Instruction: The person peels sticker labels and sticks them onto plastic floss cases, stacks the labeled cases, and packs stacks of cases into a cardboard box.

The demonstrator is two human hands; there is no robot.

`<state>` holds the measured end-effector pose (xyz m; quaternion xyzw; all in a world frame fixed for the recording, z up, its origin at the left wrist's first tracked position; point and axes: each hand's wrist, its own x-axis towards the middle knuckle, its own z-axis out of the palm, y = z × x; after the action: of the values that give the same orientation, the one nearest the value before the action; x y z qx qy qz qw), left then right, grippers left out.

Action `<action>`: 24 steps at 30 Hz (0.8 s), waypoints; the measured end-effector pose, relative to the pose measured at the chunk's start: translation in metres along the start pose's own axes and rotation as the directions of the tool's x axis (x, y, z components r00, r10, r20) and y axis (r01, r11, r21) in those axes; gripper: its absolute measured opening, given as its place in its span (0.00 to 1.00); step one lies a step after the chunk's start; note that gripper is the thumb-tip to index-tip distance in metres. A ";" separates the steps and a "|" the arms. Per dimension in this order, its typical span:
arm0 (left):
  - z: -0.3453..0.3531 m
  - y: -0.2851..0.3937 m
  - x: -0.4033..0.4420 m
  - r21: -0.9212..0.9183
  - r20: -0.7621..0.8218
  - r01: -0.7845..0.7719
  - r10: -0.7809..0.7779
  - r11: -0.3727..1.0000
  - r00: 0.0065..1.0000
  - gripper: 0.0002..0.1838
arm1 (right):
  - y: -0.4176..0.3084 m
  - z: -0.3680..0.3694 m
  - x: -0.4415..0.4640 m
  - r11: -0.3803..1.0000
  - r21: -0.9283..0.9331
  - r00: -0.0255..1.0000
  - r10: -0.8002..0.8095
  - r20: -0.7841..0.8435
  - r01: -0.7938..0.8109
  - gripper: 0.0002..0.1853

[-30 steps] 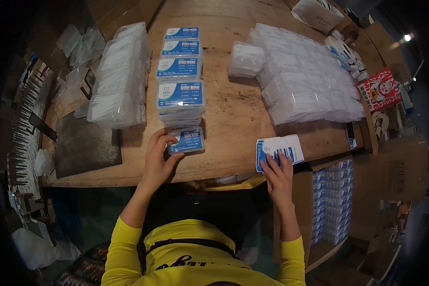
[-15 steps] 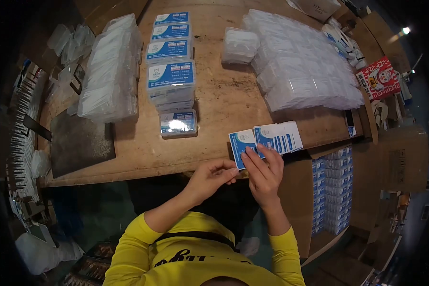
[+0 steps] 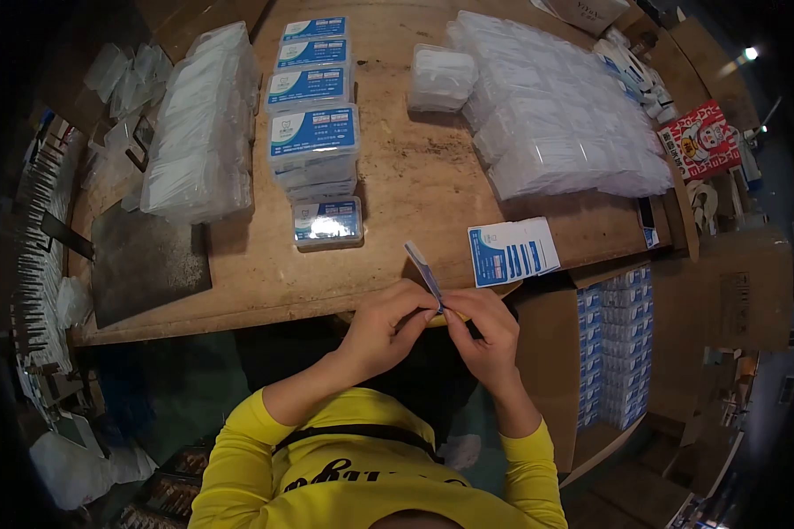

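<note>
Between both hands, over the table's front edge, a thin blue-and-white card [image 3: 423,267] is held tilted, nearly edge-on. My left hand [image 3: 390,326] pinches its lower end from the left. From the right, my right hand [image 3: 483,333] pinches the same end, and the fingertips almost meet. Right of the hands lies a fanned stack of printed cards [image 3: 513,252]. A closed clear box with a blue label [image 3: 327,222] sits left of and beyond the hands, in front of a stack of labelled boxes [image 3: 314,141].
Clear boxes [image 3: 201,123] are piled at the left beside a dark metal plate [image 3: 150,264]. More white-filled boxes [image 3: 565,123] form a large pile at the right, with a smaller stack [image 3: 442,79] beside it. An open carton [image 3: 543,379] of labelled boxes stands below the table.
My left hand has left the labelled box and moved right to the card. One card has come off the fanned stack, and both hands now hold it up on edge.
</note>
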<state>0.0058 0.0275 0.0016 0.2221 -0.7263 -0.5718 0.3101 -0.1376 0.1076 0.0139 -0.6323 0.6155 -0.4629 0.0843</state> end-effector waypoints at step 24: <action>0.027 -0.090 -0.040 0.732 0.215 0.200 -0.500 0.651 0.839 0.11 | 0.016 -0.069 -0.023 0.874 0.060 0.875 0.484 -0.023 -0.482 0.10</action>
<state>0.0117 0.0510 -0.0977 0.3379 -0.8728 -0.3456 -0.0680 -0.1920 0.1562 0.0305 -0.4473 0.7430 -0.4549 0.2022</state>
